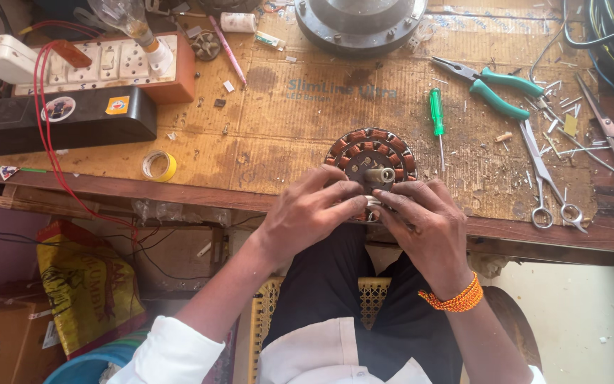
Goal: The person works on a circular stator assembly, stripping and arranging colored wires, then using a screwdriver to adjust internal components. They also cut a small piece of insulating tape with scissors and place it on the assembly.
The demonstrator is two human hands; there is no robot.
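Both forearms come up from the bottom of the view and meet at the near edge of the cardboard-covered wooden workbench (286, 121). The left hand (307, 213) is bent at the wrist, knuckles up, its fingers curled over the near left rim of a round motor stator with copper-coloured wire coils set in a ring (372, 153). The right hand (424, 220), with an orange beaded band at the wrist, mirrors it on the near right rim, fingers clenched around the part. Both hands are grasping the stator between them.

The stator sits at the bench's near edge, partly over the lip and above the person's lap. Its flat face is tilted up toward the camera, and its short metal shaft (379, 174), the long axis, points up and slightly toward the person.

Beyond the stator, to its right, a green-handled screwdriver (436, 121) lies with the tip pointing toward the near edge. Farther right are green-handled pliers (499, 89) and steel scissors (550, 181). Left of the stator lies a small yellow tape roll (159, 166), and beyond that a white switch-and-socket board on a wooden box (108, 67).
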